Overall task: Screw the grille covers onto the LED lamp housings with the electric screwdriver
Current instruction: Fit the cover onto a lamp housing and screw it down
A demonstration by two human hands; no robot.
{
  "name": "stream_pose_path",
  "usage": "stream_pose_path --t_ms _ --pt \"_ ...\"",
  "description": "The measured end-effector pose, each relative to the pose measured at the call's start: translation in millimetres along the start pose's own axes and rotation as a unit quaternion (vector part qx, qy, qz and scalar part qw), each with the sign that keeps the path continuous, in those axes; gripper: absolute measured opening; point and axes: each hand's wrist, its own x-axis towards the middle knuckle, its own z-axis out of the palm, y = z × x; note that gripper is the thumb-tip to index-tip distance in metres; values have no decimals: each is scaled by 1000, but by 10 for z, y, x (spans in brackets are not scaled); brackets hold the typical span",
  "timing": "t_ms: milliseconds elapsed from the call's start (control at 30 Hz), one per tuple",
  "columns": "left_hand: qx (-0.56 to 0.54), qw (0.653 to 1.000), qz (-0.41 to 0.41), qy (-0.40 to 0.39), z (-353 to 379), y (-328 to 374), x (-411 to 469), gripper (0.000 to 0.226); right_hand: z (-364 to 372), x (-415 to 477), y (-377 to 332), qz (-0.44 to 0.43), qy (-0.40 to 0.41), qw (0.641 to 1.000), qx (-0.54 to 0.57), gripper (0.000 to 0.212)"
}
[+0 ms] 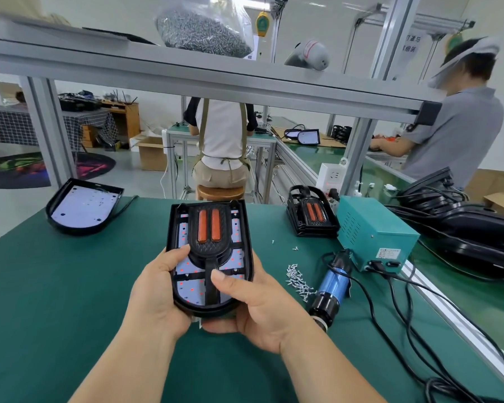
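Now both hands clasp the housing (248, 242), the left hand (154, 292) round its left edge, the right hand (253, 309) under its near end, thumbs pinning the grille (208, 248) on top. Likely light, rigid plastic: hold the rim. The screwdriver (332, 286) lies to its right.

Bench clearance: open to the left, crowded to the right.
Bare mat (56, 286) runs wide left of the hand-held housing (184, 228), ending at a spare housing (83, 210) at the far left. On the right lie screws (298, 282), a screwdriver (332, 286), a power box (373, 231), a grille stack (312, 216) and trailing cables (405, 330). A shelf beam (216, 80) caps the headroom.
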Motion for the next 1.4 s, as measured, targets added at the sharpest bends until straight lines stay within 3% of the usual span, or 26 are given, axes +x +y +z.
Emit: stream_pose_path --t_ms 367,733,1067,1233,1400 --pt "29 999 17 21 -33 -27 56 34 44 66 83 30 20 999 27 60" --pt "-2 998 -13 -59 78 -40 -19 51 -66 69 -51 -64 97 990 79 57" --pt "8 999 -39 -18 82 -40 -24 30 -49 76 -52 -61 142 985 72 47" --pt "19 998 -52 -20 132 -46 -56 27 -11 46 -151 -57 167 983 54 28" --pt "24 997 -44 -51 224 -21 -92 26 36 -72 -322 -73 197 977 30 36"
